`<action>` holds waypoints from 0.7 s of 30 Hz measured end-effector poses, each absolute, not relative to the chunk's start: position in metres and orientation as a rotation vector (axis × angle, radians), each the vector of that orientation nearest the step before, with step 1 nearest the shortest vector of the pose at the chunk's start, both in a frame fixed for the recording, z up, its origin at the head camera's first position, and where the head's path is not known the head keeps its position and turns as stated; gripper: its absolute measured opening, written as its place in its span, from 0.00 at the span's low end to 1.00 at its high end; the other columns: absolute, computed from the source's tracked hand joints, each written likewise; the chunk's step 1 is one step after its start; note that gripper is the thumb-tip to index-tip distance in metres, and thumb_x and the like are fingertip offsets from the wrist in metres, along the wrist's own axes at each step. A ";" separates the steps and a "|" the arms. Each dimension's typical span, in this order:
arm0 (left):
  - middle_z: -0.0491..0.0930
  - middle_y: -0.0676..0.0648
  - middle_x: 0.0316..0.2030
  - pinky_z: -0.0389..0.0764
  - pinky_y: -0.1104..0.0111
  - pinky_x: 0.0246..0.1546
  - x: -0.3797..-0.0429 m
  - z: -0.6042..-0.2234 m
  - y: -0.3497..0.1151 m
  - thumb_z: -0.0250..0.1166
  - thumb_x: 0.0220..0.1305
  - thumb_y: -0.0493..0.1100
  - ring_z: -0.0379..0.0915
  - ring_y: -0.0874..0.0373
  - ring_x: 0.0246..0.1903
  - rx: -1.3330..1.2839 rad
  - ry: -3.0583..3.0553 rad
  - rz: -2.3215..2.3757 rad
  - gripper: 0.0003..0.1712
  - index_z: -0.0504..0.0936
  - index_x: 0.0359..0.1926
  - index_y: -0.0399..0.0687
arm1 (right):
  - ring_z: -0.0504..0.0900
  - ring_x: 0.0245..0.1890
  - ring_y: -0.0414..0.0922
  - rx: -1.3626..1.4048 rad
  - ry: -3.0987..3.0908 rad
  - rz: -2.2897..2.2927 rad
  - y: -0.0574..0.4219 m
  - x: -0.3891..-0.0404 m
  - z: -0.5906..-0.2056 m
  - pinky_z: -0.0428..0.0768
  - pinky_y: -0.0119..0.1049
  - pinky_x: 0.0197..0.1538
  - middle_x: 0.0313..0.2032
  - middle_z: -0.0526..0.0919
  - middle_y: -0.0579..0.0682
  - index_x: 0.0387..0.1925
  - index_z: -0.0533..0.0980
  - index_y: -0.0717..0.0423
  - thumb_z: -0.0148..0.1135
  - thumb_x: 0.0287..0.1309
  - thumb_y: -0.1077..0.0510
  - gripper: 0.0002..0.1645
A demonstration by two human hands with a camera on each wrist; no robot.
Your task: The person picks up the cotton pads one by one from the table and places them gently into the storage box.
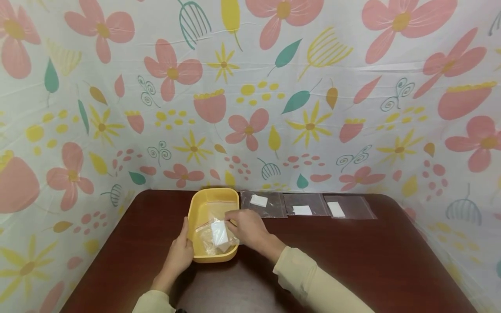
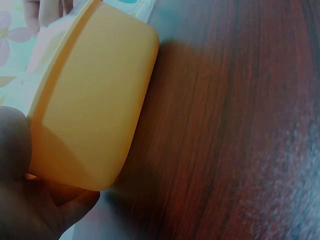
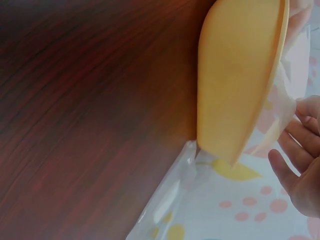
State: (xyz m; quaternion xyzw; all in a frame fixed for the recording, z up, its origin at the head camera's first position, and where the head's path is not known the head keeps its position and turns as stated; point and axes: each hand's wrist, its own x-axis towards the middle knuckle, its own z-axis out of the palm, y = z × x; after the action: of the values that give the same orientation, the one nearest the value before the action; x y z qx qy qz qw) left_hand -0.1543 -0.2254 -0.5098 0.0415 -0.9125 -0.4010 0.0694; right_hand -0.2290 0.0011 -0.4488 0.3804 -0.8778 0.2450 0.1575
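Observation:
A yellow plastic tray (image 1: 213,259) stands on the table, with clear zip bags in it. My left hand (image 1: 181,250) grips the tray's left side; in the left wrist view the thumb lies at the rim and fingers curl by the lower corner of the tray (image 2: 95,100). Over the tray's right rim, my right hand (image 1: 247,226) pinches the edge of a clear zip bag (image 1: 231,237). A white card (image 1: 219,232) shows in or under that plastic. In the right wrist view, the right fingertips (image 3: 302,107) meet the clear film above the rim.
Right of the tray, three clear zip bags lie in a row along the table's back edge: a left one (image 1: 275,206), a middle one (image 1: 313,201) and a right one (image 1: 358,208), each with a white card. A flower-printed curtain (image 1: 250,108) hangs behind the dark wooden table (image 1: 352,261).

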 end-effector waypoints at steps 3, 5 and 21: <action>0.61 0.28 0.69 0.67 0.42 0.62 -0.156 -0.511 -0.225 0.44 0.71 0.29 0.65 0.34 0.65 0.129 -2.743 -1.218 0.39 0.42 0.80 0.41 | 0.70 0.21 0.35 1.102 -2.519 0.719 -0.006 -0.229 -0.449 0.74 0.30 0.29 0.24 0.79 0.35 0.25 0.81 0.44 0.63 0.63 0.59 0.11; 0.61 0.28 0.70 0.67 0.42 0.62 -0.156 -0.511 -0.225 0.44 0.72 0.29 0.64 0.34 0.65 0.129 -2.740 -1.221 0.39 0.43 0.80 0.41 | 0.72 0.22 0.35 1.111 -2.508 0.726 -0.011 -0.229 -0.449 0.76 0.31 0.31 0.26 0.82 0.36 0.27 0.83 0.45 0.63 0.63 0.59 0.10; 0.63 0.26 0.68 0.69 0.42 0.61 -0.154 -0.510 -0.226 0.45 0.70 0.28 0.66 0.33 0.63 0.101 -2.733 -1.198 0.39 0.44 0.79 0.37 | 0.74 0.23 0.32 1.045 -2.564 0.740 -0.022 -0.228 -0.448 0.76 0.29 0.31 0.31 0.86 0.35 0.31 0.86 0.44 0.64 0.63 0.58 0.08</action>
State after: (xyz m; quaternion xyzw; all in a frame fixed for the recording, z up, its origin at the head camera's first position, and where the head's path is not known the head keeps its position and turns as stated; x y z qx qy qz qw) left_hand -0.1540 -0.2255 -0.5104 0.0336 -0.9126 -0.3999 0.0779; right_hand -0.2281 -0.0222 -0.4476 0.3611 -0.8862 0.2557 0.1372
